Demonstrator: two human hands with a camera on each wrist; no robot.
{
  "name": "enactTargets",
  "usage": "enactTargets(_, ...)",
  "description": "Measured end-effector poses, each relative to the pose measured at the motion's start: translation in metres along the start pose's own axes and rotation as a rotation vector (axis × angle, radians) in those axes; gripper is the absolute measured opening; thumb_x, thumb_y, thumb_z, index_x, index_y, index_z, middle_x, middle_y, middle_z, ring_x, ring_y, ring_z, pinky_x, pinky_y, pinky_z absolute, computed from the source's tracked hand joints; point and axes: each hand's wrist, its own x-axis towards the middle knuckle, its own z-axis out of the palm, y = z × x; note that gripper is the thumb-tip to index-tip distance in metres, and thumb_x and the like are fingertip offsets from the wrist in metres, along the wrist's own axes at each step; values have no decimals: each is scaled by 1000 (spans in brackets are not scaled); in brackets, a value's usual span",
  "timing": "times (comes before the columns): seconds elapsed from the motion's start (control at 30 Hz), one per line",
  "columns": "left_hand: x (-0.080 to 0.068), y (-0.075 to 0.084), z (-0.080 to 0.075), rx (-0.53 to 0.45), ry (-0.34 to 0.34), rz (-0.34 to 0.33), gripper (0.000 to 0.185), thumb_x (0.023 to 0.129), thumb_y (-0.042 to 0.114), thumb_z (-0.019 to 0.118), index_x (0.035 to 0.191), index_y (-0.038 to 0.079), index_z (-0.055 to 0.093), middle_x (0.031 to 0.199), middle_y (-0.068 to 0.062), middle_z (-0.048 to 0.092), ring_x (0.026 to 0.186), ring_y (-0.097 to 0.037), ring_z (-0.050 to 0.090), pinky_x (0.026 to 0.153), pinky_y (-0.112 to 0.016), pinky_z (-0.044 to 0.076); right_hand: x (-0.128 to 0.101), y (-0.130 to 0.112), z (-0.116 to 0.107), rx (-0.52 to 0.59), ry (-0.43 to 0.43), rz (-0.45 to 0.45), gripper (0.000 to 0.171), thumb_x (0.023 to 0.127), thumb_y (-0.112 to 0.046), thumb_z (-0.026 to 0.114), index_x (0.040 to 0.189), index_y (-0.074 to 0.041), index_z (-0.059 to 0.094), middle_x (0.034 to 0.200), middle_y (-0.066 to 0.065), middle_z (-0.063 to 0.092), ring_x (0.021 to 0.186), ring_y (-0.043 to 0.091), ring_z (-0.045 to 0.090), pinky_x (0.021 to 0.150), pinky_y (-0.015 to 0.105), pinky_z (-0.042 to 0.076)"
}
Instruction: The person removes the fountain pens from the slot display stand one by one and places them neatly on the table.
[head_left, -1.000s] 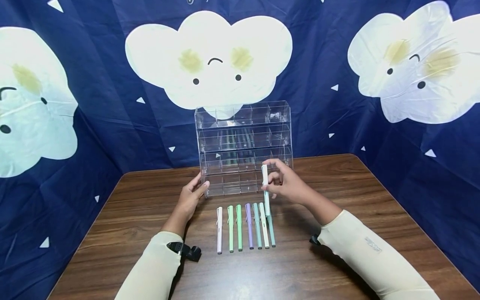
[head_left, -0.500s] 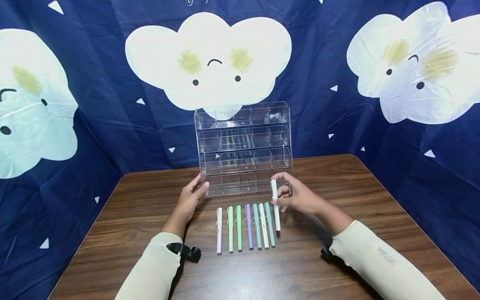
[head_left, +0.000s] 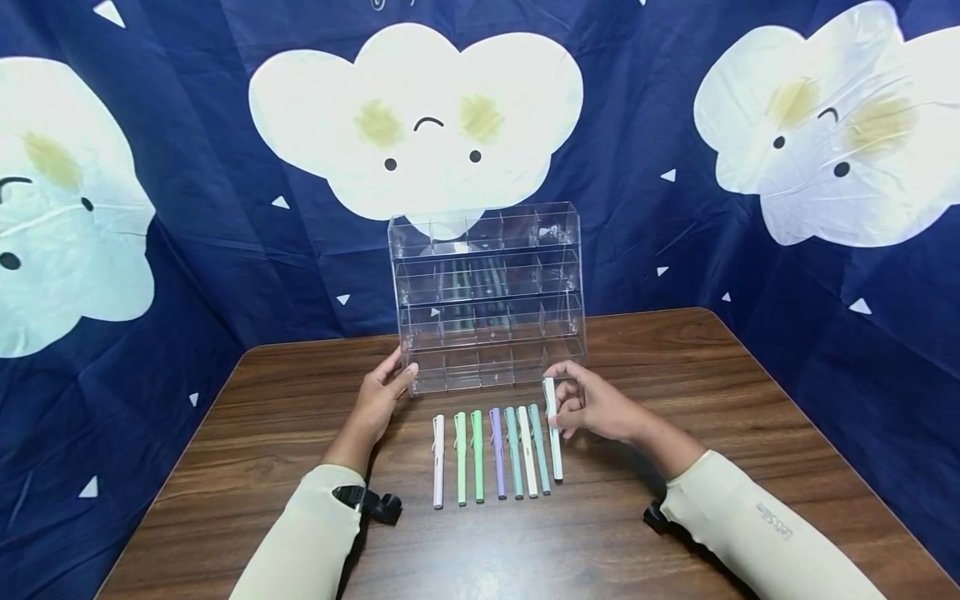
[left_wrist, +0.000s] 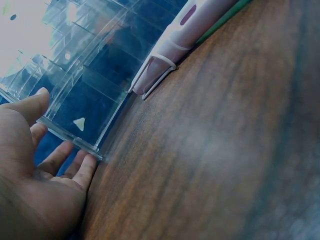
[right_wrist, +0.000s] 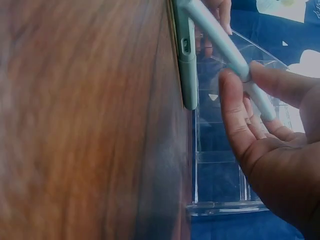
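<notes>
My left hand (head_left: 378,404) holds the lower left corner of a clear acrylic rack (head_left: 491,379), thumb on the front and fingers along its side. At the rack's lower right, my right hand (head_left: 596,407) pinches a pale mint pen (head_left: 556,454) between thumb and fingers. The right wrist view shows this pen (right_wrist: 220,40) tilted relative to a teal pen (right_wrist: 188,75) on the table. To its left lies a row of capped pens, including a pale pink pen (head_left: 438,475), a green pen (head_left: 478,467), a purple pen (head_left: 498,462) and a cream pen (head_left: 528,462).
The rack has several stepped tiers divided into compartments. Under everything is a brown wooden table (head_left: 285,517). A dark blue curtain (head_left: 225,250) with white cloud prints hangs close behind the rack and along both sides.
My right hand has moved right and toward me with the pale mint pen, from over the rightmost teal pen to the row's right end, and lower. My left hand stays at the rack.
</notes>
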Motion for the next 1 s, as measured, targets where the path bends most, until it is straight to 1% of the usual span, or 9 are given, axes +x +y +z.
enactTargets(0.17,1,0,-1,-3,-12,5,65,112,17,64,171,17,37,174,-19,41,154,-28,45,95,-5,50,-1,5,0,-9,-12,21,73,91,12,77,150,13,35,100,17,64,78,16,72,68,36,67)
enactTargets(0.23,0,-1,-1,8,-15,4,66,112,18,64,172,18,37,174,-19,42,152,-27,47,95,-5,51,-1,6,1,-13,-17,45,74,91,11,77,152,13,35,99,14,63,76,17,70,65,35,66)
enactTargets(0.3,0,-1,-1,21,-14,3,66,112,19,65,172,19,37,173,-19,43,146,-21,51,95,-6,51,-1,7,1,-21,-24,64,74,91,9,78,152,12,36,98,11,64,73,18,69,60,34,64)
enactTargets(0.4,0,-2,-2,30,-12,5,67,111,21,66,171,20,38,171,-20,46,133,-7,56,96,-8,52,-1,9,1,-41,-30,74,74,91,7,79,153,12,37,95,9,65,68,19,67,53,29,56)
enactTargets(0.47,-1,-2,-2,29,-6,7,66,111,21,67,171,20,39,170,-20,47,125,1,57,97,-8,52,-1,11,1,-49,-37,70,74,91,7,79,152,13,38,94,10,66,66,19,65,52,27,52)
enactTargets(0.53,-1,-2,-3,28,-3,10,67,111,21,67,171,20,39,169,-21,48,121,5,57,96,-9,52,0,13,0,-56,-42,74,74,91,5,80,152,14,38,94,11,66,64,17,62,51,25,49)
enactTargets(0.7,0,-2,-3,23,-7,13,67,111,21,66,171,18,38,169,-21,47,124,1,57,96,-9,53,1,17,-1,-77,-43,123,72,92,1,82,151,12,42,93,10,65,64,16,59,53,24,49)
enactTargets(0.93,0,-2,-3,11,-10,15,67,111,20,66,171,17,38,171,-20,46,125,2,56,96,-5,51,1,23,-2,-51,-35,232,70,94,-5,84,153,5,47,76,2,66,55,14,59,47,22,48)
enactTargets(1.0,-1,-1,-2,14,-11,12,67,111,20,66,171,17,38,171,-21,45,128,-2,56,95,-5,51,1,25,-2,-34,-36,256,71,94,-5,84,154,4,47,73,2,66,51,13,57,45,22,47)
